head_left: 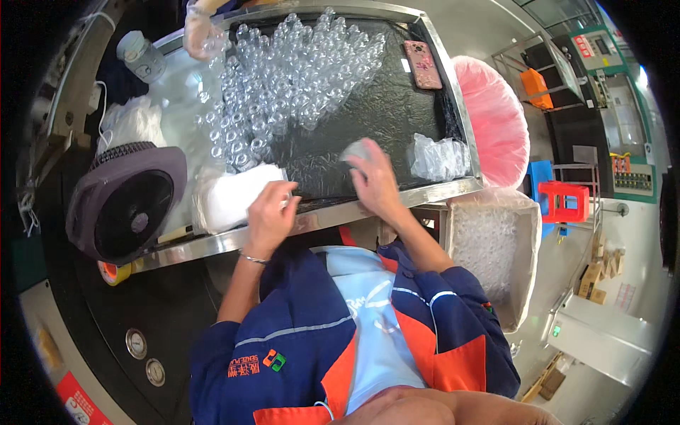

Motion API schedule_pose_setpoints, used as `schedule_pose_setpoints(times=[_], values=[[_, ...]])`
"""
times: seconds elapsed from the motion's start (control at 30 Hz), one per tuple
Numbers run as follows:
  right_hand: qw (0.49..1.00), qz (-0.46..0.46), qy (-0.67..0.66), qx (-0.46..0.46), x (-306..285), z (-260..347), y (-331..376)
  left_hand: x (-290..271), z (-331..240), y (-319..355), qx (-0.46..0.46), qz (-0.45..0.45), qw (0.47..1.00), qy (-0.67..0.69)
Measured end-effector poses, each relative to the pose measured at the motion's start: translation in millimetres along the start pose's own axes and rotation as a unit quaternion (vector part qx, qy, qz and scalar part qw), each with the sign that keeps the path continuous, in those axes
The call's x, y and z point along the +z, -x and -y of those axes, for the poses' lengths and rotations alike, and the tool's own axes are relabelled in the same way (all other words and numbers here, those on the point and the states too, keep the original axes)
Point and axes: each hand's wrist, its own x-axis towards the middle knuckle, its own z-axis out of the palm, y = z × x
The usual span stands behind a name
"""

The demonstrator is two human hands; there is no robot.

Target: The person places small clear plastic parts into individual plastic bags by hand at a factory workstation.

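Note:
My left hand (270,212) rests at the near steel rim of the work table (397,195), fingers curled around a small clear bottle beside a white cloth bundle (234,195). My right hand (372,180) lies on the black mat (382,113), gripping a small pale, blurred object at its fingertips. Several small clear bottles (283,78) stand packed together on the mat's far left.
A dark fan (127,205) sits left of the table. A pink phone (423,64) and a crumpled clear bag (439,157) lie on the right. A bag-lined box of clear bottles (489,248) stands at my right. Another person's gloved hand (202,35) reaches in far left.

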Motion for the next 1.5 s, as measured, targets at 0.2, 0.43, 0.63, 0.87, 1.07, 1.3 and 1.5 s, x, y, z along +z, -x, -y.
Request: schedule_pose_setpoints(times=[0.2, 0.43, 0.63, 0.87, 1.07, 1.3, 1.5], values=[[0.973, -0.06, 0.221, -0.031, -28.8, -12.6, -11.3, -27.4, 26.3, 5.7, -0.116, 0.021, 0.974, -0.193], [0.994, -0.038, 0.077, -0.069, 22.8, 32.0, -80.2, -25.8, 40.5, 10.1, -0.153, 0.0, 0.974, -0.168], [0.992, -0.053, 0.109, 0.018, 60.2, 28.5, -77.6, -30.1, 45.2, 13.4, -0.202, -0.04, 0.976, -0.073], [0.993, 0.082, -0.081, 0.008, 34.7, 39.4, -39.4, -24.7, 33.6, 7.9, -0.295, -0.011, 0.945, 0.137], [0.646, 0.267, -0.664, 0.266, 26.8, 69.5, -15.0, -13.8, 21.9, 12.0, -0.253, -0.006, 0.952, 0.171], [0.72, 0.291, -0.593, 0.212, 30.3, 55.0, -8.8, -7.8, 11.0, 18.6, -0.249, -0.031, 0.946, 0.206], [0.801, 0.202, -0.544, 0.145, 40.9, 53.0, 12.3, 10.8, -25.5, 6.4, -0.043, 0.022, 0.989, 0.142]])
